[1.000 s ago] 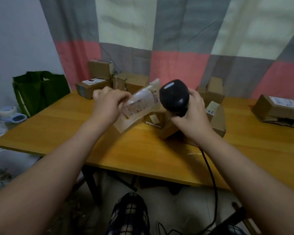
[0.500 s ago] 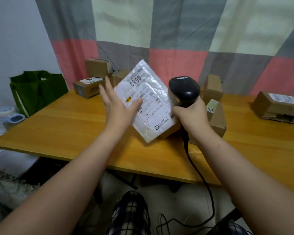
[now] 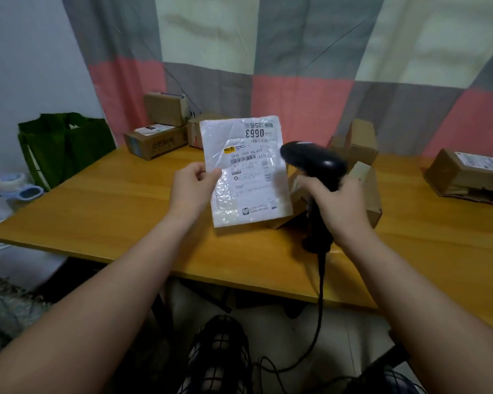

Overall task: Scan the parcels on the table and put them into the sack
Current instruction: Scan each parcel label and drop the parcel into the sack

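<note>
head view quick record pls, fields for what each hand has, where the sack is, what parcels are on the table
left hand: pinches the left edge of the white parcel, label facing the camera
right hand: grips the scanner by its handle
scanner: black, corded, head by the parcel's right edge
white parcel: held up above the table, not in the sack
sack: green, open top, at the table's left end
boxes: brown, several on the table at back left, centre and far right

Left side: bare table (image 3: 97, 211) reaches toward the green sack (image 3: 66, 146).
Back edge: stacked boxes (image 3: 165, 112) block.
Right side: brown parcel (image 3: 464, 177) blocks.
</note>
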Tool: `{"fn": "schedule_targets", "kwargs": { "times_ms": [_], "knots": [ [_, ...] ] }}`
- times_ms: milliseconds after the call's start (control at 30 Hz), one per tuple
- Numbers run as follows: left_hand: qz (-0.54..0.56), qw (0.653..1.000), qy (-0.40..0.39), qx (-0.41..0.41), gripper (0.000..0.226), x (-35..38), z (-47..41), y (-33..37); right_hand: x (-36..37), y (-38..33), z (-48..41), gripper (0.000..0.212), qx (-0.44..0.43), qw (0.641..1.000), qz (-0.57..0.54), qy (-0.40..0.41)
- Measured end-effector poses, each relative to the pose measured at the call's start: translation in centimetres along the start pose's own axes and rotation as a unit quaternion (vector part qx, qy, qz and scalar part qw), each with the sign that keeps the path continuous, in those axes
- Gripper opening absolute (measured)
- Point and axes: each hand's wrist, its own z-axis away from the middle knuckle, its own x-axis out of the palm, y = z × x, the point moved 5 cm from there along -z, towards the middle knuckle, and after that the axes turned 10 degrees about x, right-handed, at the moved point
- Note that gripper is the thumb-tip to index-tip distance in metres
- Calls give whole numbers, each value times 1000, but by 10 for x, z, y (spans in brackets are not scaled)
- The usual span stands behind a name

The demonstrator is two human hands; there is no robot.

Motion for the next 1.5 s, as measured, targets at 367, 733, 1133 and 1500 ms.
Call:
{"fn": "schedule_targets", "kwargs": {
  "times_ms": [367,733,1133,1500],
  "knots": [
    [8,1000,10,17,10,0,-1,2,19,1,22,24,-77,987,135,-33],
    [31,999,17,8,10,-17,16,10,28,-2,39,12,-86,990,72,-86],
    [-6,958,264,-113,7,-172,221,-18,163,17,143,17,-101,921,44,-373],
    [-199,864,437,-148,15,-347,339,-51,295,21,241,30,-98,879,103,-454]
  ]
}}
